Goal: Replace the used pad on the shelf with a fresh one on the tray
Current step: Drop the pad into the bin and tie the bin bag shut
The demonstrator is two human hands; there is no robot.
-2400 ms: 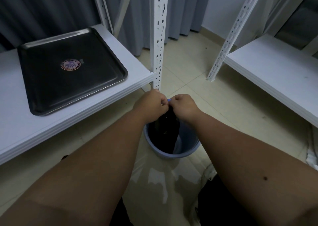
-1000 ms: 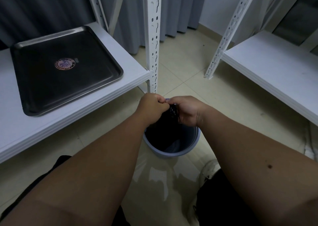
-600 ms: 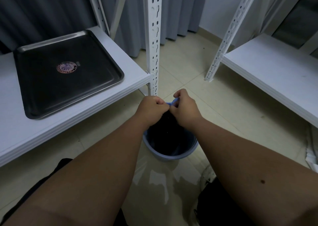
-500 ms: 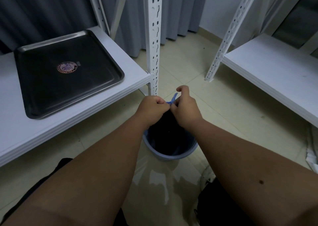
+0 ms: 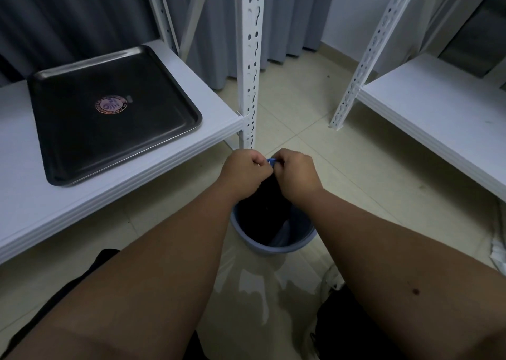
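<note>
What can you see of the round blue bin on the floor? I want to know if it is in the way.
The round blue plastic bin stands upright on the tiled floor, in front of the white shelf post. Its rim is smooth; inside hangs a dark bag or liner. The left hand and right hand grip this dark material above the opening, hiding the far rim. A wet sheen lies before it.

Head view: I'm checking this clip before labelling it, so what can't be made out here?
- What the left hand and right hand pinch: only a blue scrap shows; their fingers hide the rest.
- Bin contents: dark, covered by hands and black liner.
- Tray sticker: print too small.
- No pad visible.
</note>
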